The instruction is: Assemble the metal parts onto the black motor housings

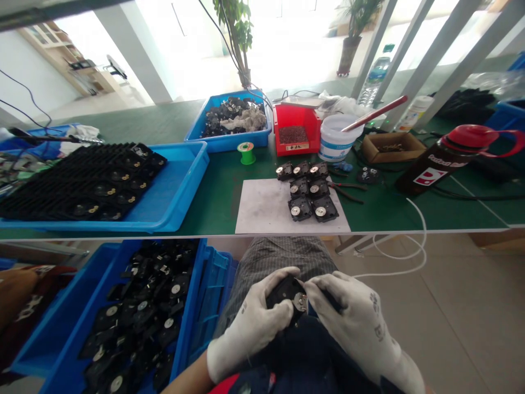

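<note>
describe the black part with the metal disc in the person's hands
The black plastic part is a small moulded unit with a round silver metal disc set into it near one end, with a dark centre. It is held above the person's lap, tilted, with the disc showing toward the right hand. The white-gloved left hand wraps around its left side, and the white-gloved right hand presses against the disc end. The hands hide much of it, so finer details cannot be told.

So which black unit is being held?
The black plastic unit with a silver hub, between the white-gloved left hand and right hand; the others lie on the green bench or in blue plastic trays.
</note>
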`<act>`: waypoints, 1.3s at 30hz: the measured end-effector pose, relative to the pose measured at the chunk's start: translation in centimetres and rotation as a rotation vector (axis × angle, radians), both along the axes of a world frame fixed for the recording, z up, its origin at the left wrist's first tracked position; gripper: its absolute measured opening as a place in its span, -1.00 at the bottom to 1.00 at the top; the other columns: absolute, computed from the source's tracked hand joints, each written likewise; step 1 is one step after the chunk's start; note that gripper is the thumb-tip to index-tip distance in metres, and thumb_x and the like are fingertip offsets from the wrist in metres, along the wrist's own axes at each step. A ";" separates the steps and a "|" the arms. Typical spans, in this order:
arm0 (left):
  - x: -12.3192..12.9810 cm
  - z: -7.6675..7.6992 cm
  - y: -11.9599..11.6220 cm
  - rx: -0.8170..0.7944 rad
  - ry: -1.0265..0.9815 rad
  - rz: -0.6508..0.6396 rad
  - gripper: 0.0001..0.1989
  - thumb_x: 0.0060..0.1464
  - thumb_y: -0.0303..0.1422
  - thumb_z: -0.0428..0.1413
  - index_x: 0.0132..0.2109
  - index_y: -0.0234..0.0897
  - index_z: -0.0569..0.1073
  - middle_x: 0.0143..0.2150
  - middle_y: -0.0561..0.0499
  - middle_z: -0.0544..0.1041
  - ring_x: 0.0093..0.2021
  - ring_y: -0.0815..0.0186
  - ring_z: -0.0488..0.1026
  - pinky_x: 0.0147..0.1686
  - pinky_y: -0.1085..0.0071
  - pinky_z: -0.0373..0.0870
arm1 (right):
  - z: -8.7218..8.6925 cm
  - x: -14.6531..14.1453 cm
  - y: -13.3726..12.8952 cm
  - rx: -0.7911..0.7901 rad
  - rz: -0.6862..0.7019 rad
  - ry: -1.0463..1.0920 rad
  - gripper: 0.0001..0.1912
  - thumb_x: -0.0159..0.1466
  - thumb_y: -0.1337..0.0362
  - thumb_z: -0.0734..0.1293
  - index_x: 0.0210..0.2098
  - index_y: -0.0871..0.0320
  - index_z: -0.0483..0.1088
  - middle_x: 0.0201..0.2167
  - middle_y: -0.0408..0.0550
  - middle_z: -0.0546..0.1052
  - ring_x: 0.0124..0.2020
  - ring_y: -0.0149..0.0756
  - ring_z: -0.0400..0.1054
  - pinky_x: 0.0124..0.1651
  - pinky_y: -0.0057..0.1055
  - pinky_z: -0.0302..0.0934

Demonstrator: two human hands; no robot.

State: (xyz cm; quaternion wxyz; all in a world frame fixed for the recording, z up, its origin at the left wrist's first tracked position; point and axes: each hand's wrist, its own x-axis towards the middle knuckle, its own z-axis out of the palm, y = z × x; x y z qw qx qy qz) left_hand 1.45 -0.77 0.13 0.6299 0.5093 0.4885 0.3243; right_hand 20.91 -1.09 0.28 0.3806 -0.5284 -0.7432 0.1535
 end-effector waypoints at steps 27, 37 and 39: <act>0.1 0.9 0.0 -0.011 0.141 -0.010 -0.36 -0.07 -0.34 0.12 0.21 -0.35 0.52 0.14 -0.10 0.64 0.17 0.02 0.52 0.21 0.24 0.42 | 0.5 -0.2 0.1 0.109 0.032 -0.106 -0.57 0.48 0.23 0.27 -0.54 0.09 0.39 -0.62 -0.23 0.46 -0.56 -0.39 0.33 -0.35 -0.41 0.07; -0.1 0.5 -0.1 -0.014 0.146 -0.009 -0.36 -0.06 -0.34 0.13 0.22 -0.35 0.51 0.17 -0.11 0.62 0.19 0.01 0.52 0.24 0.22 0.39 | -0.1 -0.1 -0.1 0.082 0.017 -0.123 -0.57 0.48 0.21 0.27 -0.54 0.09 0.40 -0.61 -0.21 0.47 -0.56 -0.38 0.35 -0.35 -0.39 0.07; 0.0 0.7 -0.1 -0.019 0.156 -0.005 -0.36 -0.07 -0.35 0.12 0.22 -0.34 0.52 0.16 -0.11 0.63 0.19 0.01 0.52 0.23 0.22 0.40 | -0.2 -0.1 0.0 0.080 0.015 -0.125 -0.57 0.48 0.20 0.27 -0.54 0.08 0.40 -0.61 -0.20 0.48 -0.56 -0.37 0.36 -0.36 -0.39 0.08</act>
